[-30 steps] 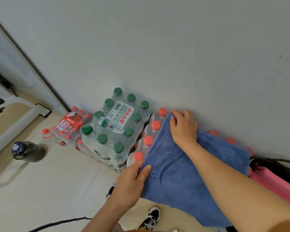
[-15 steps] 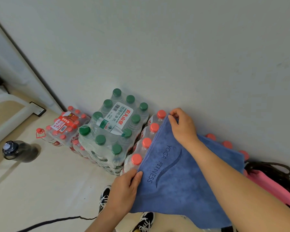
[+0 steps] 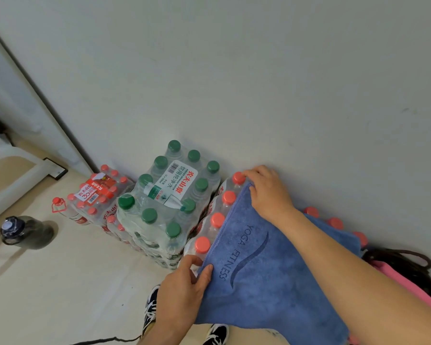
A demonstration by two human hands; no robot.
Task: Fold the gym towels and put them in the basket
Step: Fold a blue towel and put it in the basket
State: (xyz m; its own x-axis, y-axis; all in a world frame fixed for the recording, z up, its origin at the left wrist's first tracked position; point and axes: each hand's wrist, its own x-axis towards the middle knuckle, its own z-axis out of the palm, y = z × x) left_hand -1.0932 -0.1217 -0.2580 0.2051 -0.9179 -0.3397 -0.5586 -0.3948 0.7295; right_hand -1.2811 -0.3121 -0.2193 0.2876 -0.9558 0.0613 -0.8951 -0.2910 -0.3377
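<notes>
Since 1 s ago you've pulled the blue towel (image 3: 271, 282) flat: its YOGA FITNESS print, creased before, now reads clean. It lies across the shrink-wrapped pack of red-capped water bottles (image 3: 215, 221) by the wall, w/ its left hem along the pack's left row of caps & its near end hanging past the front edge. Your left hand (image 3: 182, 290) pinches the near-left corner, thumb on top, fingers under. Your right hand (image 3: 269, 192) has its fingers curled onto the far-left corner, at the pack's back-left cap. The green-capped bottle pack (image 3: 164, 195) sits just left.
</notes>
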